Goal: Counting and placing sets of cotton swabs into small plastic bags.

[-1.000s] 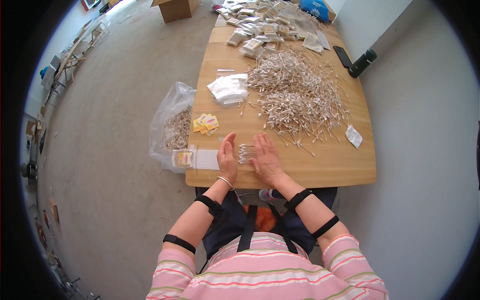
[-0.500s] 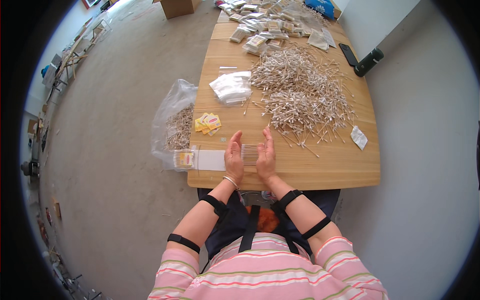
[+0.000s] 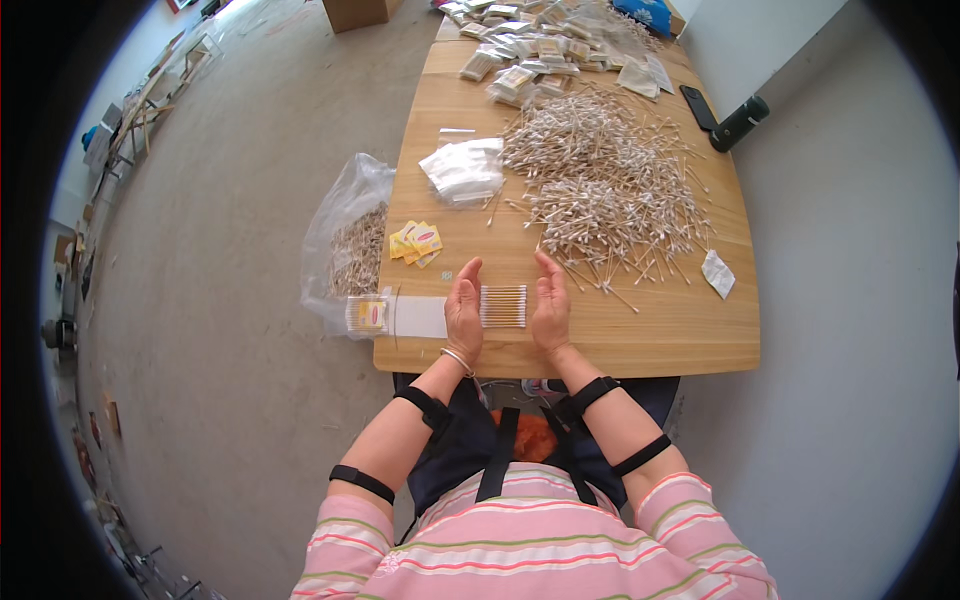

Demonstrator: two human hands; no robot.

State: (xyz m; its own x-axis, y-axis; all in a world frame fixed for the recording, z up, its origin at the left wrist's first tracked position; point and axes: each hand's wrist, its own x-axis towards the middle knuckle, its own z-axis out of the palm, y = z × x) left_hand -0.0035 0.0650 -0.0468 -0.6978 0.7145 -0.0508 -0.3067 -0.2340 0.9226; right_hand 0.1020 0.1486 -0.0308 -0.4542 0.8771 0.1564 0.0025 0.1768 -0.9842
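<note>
Between my two hands a row of cotton swabs [image 3: 504, 307] lies flat on the wooden table [image 3: 640, 335], side by side with their white tips lined up. My left hand [image 3: 464, 312] stands on edge against the row's left ends, fingers stretched forward. On the other side my right hand [image 3: 551, 308] is upright too, fingers straight, with a small gap to the right tips. Left of my left hand lies a white card strip [image 3: 421, 316]. At its far end, a clear bag of swabs with a yellow card [image 3: 368, 316] rests at the table's left edge.
A big heap of loose swabs [image 3: 605, 180] covers the table beyond my hands. Yellow cards [image 3: 415, 242] and clear empty bags [image 3: 463, 172] lie at left. Filled packets [image 3: 530, 55] pile up at the back. A phone [image 3: 698, 107] and dark green bottle [image 3: 740, 124] stand far right.
My right hand has moved right, away from the swab row, so the row's right tips now show. My left hand has shifted only slightly left.
</note>
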